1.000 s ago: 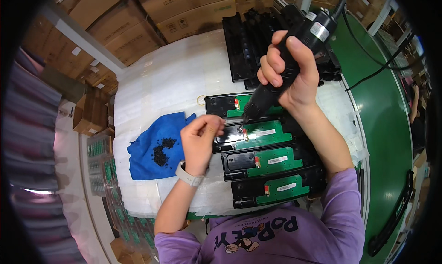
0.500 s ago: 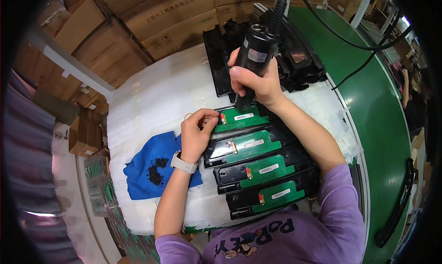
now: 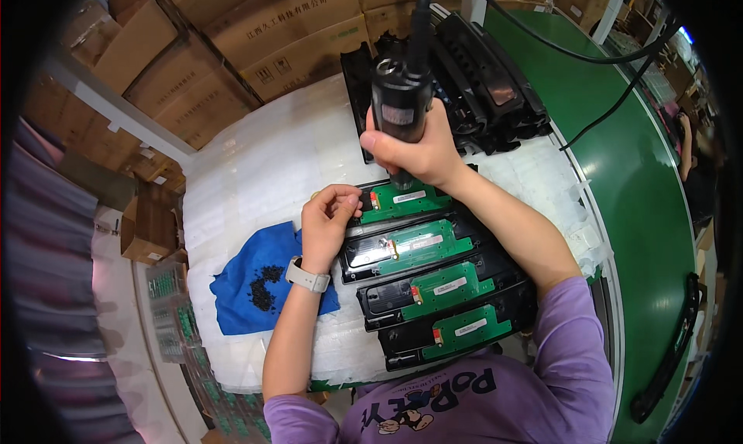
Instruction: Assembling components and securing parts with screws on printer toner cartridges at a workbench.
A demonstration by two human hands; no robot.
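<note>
My right hand [image 3: 410, 150] is wrapped round a black corded electric screwdriver [image 3: 398, 96], held nearly upright. Its lower end meets the far edge of a green circuit board [image 3: 418, 204], which sits in the farthest of several black plastic panels [image 3: 379, 237]. At that panel's left end is my left hand [image 3: 329, 216], thumb and fingers drawn together against it; anything small between the fingertips is hidden. Nearer to me, the other panels lie in a row, each with a green board bearing a white label and a small red-and-yellow part.
Left of my left forearm, a blue cloth [image 3: 240, 289] carries a pile of small black screws [image 3: 263, 293]. More black plastic parts [image 3: 487, 88] are stacked at the back. Cardboard boxes [image 3: 286, 26] stand behind the white-covered table [image 3: 263, 173]. A green surface [image 3: 619, 212] runs along the right.
The screwdriver and my right hand have shifted left, and the tool stands more upright. My left hand has drawn slightly left along the panel's end.
</note>
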